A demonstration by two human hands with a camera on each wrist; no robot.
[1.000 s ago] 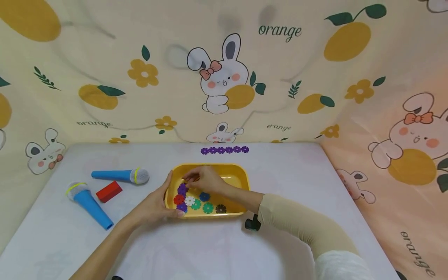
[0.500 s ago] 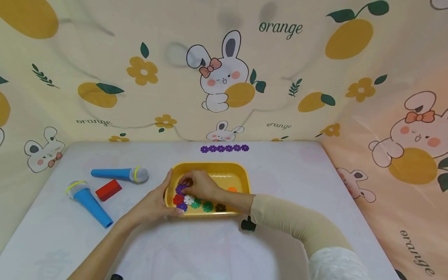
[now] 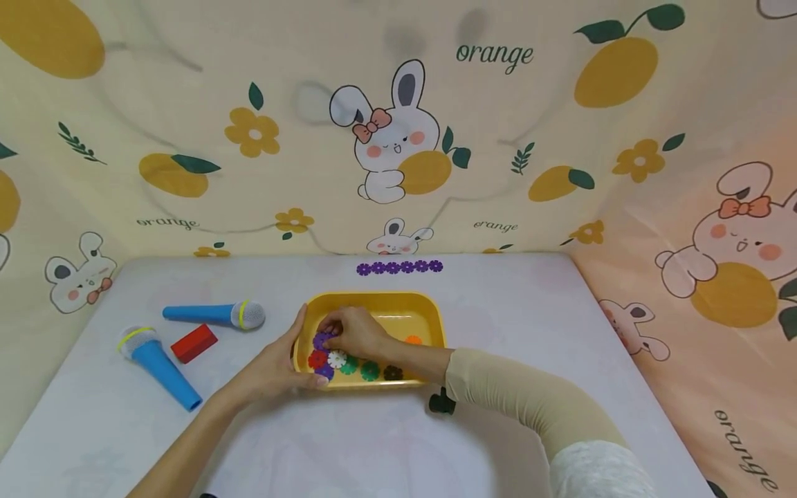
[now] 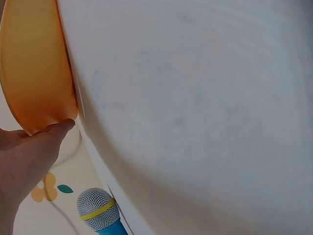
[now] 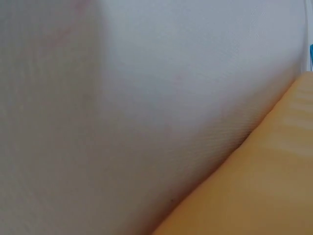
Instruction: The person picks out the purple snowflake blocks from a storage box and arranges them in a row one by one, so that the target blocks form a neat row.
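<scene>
In the head view my left hand (image 3: 272, 368) holds the left end of the yellow tray (image 3: 436, 318), thumb at the front corner and fingers along the side. The left wrist view shows this hand (image 4: 34, 156) against the tray's outer wall (image 4: 36, 63). My right hand (image 3: 356, 333) reaches into the tray and pinches a purple snowflake disc (image 3: 321, 342) at the left. Close by lie a red disc (image 3: 317, 360), a white disc (image 3: 337, 358) and another purple disc (image 3: 324, 373). Green discs (image 3: 370, 371), a brown disc (image 3: 393, 373) and an orange disc (image 3: 414, 340) lie farther right.
A row of joined purple discs (image 3: 400, 267) lies behind the tray. Two blue toy microphones (image 3: 205, 314) and a red block (image 3: 194, 343) lie on the left of the white table (image 3: 510, 304). A patterned cloth (image 3: 299, 173) hangs behind.
My right hand has lowered slightly toward me onto the purple disc, and its forearm has shifted left, uncovering the orange disc and covering the blue one. The left hand keeps its hold.
</scene>
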